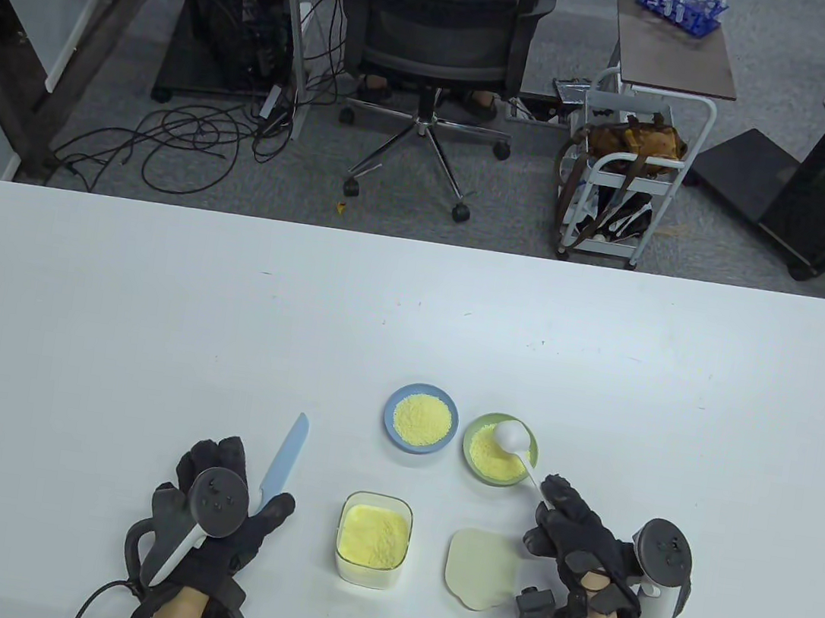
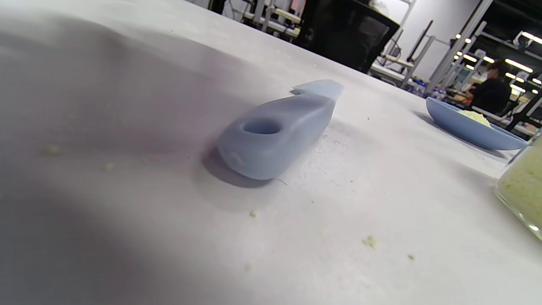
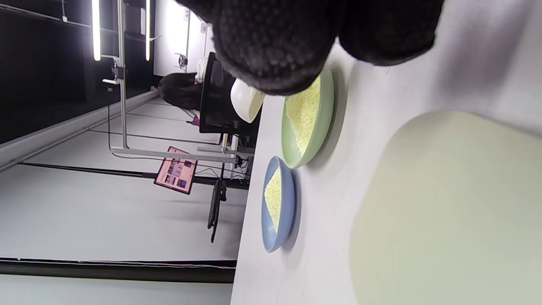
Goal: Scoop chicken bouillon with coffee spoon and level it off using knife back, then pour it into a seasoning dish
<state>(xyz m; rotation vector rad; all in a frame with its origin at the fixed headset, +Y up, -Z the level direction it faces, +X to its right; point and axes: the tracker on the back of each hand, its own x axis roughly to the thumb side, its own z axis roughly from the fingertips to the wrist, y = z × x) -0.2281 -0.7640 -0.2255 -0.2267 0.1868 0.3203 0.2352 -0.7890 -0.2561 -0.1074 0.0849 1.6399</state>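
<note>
A light blue knife point(image 1: 287, 452) lies flat on the white table point(image 1: 152, 303), blade pointing away. My left hand point(image 1: 254, 509) rests beside its handle; the left wrist view shows the handle point(image 2: 275, 131) lying free with no fingers round it. My right hand point(image 1: 549, 497) pinches the handle of a white coffee spoon point(image 1: 513, 437). The spoon's bowl is turned back-up over the green seasoning dish point(image 1: 482, 428), which holds yellow bouillon. The right wrist view shows the spoon bowl point(image 3: 245, 99) just above the green dish point(image 3: 326, 114), under my fingers point(image 3: 271, 42).
A clear square container point(image 1: 373, 539) of bouillon stands between my hands, its pale lid point(image 1: 482, 569) lying to its right. A blue dish point(image 1: 389, 407) with bouillon sits left of the green one. Crumbs dot the table near the knife.
</note>
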